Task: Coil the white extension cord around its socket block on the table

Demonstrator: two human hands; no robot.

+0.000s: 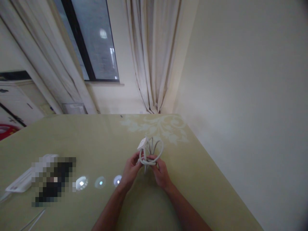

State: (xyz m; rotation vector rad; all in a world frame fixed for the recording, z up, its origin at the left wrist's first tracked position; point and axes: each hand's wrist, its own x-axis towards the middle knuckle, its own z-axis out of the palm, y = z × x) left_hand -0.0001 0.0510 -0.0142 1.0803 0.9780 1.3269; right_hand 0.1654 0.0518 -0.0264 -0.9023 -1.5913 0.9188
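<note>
A white cable (158,154), looped into a bundle, is held up over the table between both hands. A white block with what look like sockets (142,143) is at the bundle's upper left. My left hand (132,166) is closed around the left side of the loops, just under the block. On the right side, my right hand (160,171) pinches the cable near the middle of the bundle. Some of the fingertips are hidden behind the loops.
The green table (96,138) has a pale flower pattern near its far right corner. At left lie a white power strip (21,179) and a dark, pixelated object (54,183). A wall (240,96) borders the right edge; curtains (154,48) hang beyond.
</note>
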